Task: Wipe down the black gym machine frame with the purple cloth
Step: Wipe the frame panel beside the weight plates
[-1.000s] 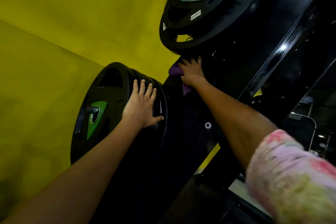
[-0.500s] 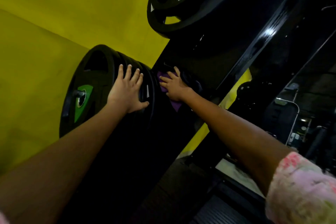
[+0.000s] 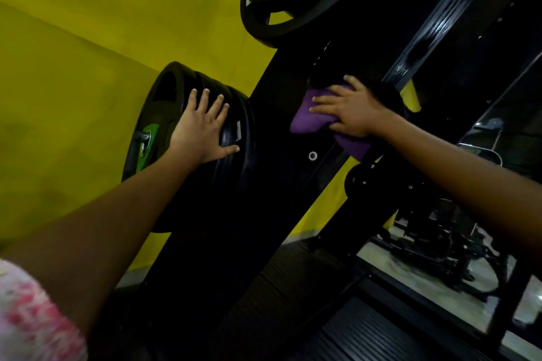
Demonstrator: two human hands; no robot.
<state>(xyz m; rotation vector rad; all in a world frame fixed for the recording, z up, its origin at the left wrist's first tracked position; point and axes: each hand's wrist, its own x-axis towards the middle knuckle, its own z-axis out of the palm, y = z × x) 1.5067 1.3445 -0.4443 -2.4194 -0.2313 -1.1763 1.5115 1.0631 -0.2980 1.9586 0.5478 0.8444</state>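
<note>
Your right hand lies flat on the purple cloth, fingers stretched out and pointing left, pressing the cloth against the black gym machine frame. The cloth is bunched under your palm, with one lobe showing beyond your fingertips and another fold hanging out below your wrist, just above a small round silver fastener set in the frame's face. The frame runs as a broad dark upright from the lower left of the view up toward the top right. Your left hand is spread wide, fingers straight and thumb out to the right, resting on the rim of a stack of black weight plates mounted beside the frame; it holds nothing. The outermost plate carries a green hub on its peg. Another black plate hangs higher up on the frame, above your right hand. A yellow wall fills the left side, and dark ribbed floor matting shows at the bottom. Your pink-patterned sleeve sits at the lower left corner.
</note>
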